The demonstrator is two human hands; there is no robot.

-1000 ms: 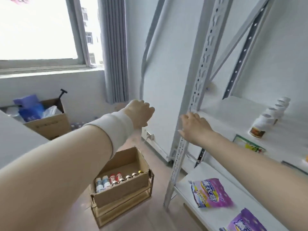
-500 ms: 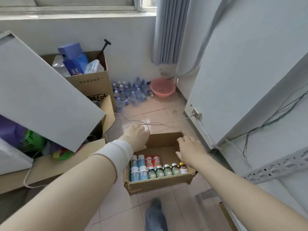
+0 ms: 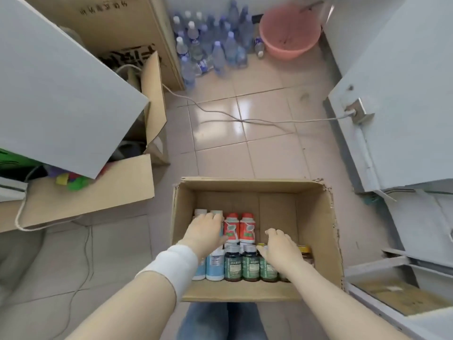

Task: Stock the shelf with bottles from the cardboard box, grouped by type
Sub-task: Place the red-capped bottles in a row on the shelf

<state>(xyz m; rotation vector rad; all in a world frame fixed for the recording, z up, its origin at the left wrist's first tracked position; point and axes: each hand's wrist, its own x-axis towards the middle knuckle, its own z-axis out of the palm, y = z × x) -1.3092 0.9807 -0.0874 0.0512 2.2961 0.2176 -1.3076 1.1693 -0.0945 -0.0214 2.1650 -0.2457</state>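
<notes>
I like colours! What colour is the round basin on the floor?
Pink basin, clearest in the head view.

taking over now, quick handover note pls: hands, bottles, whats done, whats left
Left hand: open, lying over the blue-labelled bottles at the box's left side.
Right hand: fingers bent down over the green-labelled bottles; a grip cannot be told.
Things: the cardboard box sits on the floor. It also holds two red-capped bottles and a yellow-lidded jar at the right end. All are in its near half.
Done: nothing is lifted out; what already stands on the shelf is not shown.
Left: carry each type to the shelf, grouped.
</notes>
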